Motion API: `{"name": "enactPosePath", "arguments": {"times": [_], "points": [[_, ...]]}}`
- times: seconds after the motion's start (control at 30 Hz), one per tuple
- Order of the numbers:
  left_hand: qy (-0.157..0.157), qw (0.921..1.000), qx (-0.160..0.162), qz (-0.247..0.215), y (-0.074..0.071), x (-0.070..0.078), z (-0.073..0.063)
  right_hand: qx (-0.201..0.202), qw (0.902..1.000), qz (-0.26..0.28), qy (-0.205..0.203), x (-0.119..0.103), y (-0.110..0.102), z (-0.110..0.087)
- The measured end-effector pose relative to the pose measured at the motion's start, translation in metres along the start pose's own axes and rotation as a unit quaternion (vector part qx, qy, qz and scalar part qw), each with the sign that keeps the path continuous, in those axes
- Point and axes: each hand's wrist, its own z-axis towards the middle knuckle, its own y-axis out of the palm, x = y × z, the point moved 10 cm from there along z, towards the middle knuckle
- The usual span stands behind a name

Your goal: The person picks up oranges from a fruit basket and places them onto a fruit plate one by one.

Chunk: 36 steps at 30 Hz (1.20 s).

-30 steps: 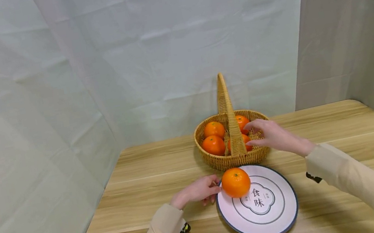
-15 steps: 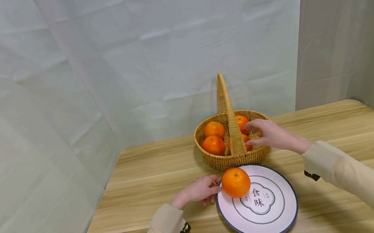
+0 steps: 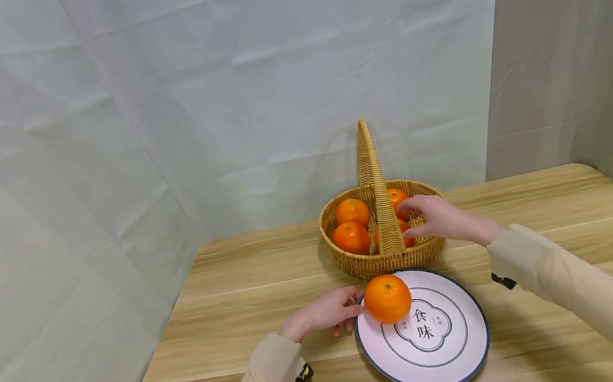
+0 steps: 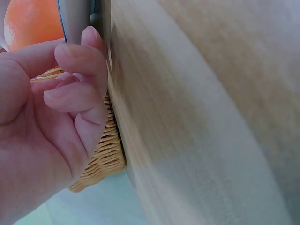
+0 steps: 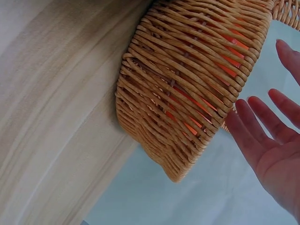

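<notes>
One orange [image 3: 387, 299] lies on the plate [image 3: 451, 363], four oranges [image 3: 351, 238] in the basket [image 3: 382, 265] near the table's [image 3: 198, 344] back edge: work seemingly part-done. Your right hand [image 3: 445, 219] is spread over the basket, empty; your left hand [image 3: 325, 311] curls at the plate's rim, grip unclear.

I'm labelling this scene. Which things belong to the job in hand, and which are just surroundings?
Likely in the job:
left hand
right hand
basket
oranges in it
plate
lone orange on it

Likely just surroundings:
wooden table
cloth backdrop
</notes>
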Motion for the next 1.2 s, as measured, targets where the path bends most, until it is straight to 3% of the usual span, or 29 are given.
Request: {"name": "enactPosePath", "arguments": {"times": [0.53,0.8,1.2], "points": [[-0.003,1.0,0.0,-0.009,0.001,0.0,0.0,-0.046,0.9987,-0.014,0.015,0.002,0.008,0.007],[0.002,1.0,0.001,-0.008,0.002,0.0,0.002,-0.066,0.9967,-0.016,0.044,0.011,0.015,0.009],[0.005,1.0,0.002,-0.004,0.002,0.002,0.001,-0.084,0.9945,-0.043,0.046,0.015,0.023,0.01]]}}
